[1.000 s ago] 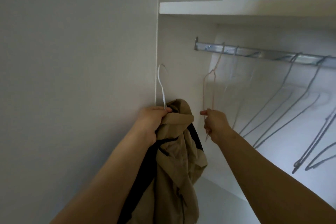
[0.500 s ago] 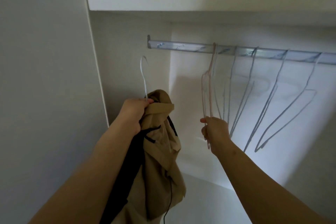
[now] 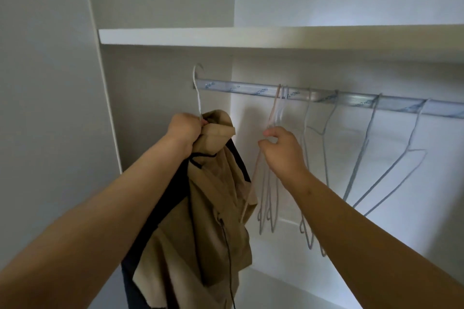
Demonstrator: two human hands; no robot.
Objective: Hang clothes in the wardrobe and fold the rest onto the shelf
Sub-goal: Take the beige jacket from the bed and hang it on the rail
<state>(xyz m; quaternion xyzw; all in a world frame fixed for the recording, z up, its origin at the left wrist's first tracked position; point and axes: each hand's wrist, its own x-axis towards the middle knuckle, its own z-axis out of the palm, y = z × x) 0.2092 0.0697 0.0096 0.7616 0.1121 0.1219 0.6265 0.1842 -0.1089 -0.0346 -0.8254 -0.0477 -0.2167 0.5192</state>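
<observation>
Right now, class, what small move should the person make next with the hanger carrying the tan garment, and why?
Probably lower the left hand so the white hanger hook drops over the rail: the hook is already above the rail's left end, and the right hand holds the empty hangers aside.

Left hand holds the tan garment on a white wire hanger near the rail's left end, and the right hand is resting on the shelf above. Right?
Not quite. In the head view, the right hand is below the metal rail, pinching an empty pink wire hanger, not on the white shelf. The rest stands.
</observation>
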